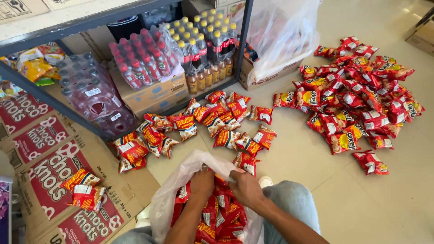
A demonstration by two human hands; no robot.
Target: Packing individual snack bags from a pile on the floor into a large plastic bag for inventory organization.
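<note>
Snack packets (217, 212), red and orange, fill a clear plastic bag (165, 205) that stands open on the floor between the person's knees. Both hands work at the bag's mouth. The left hand (202, 183) is curled closed at the rim, gripping the plastic edge together with the top of a packet; which of the two the fingers actually pinch cannot be told. The right hand (245, 187) is likewise closed, its fingers pressed together on the rim just beside the left hand. The two hands lie almost touching, equally near the packets, which sit directly beneath and toward the person from both palms. The bag's long axis runs from the hands back toward the body.

Beyond the hands, a loose scatter of similar packets (212, 124) lies on the tiled floor (316, 180). Farther off, ahead and to the right of the right hand, a larger heap of packets (357, 99) covers the floor. To the left of the left hand, flattened printed cartons (49, 171) lie with two stray packets (83, 190) on them. Ahead of both hands stands a metal shelf (244, 40) holding shrink-wrapped bottle packs (149, 58) on cardboard boxes.
</note>
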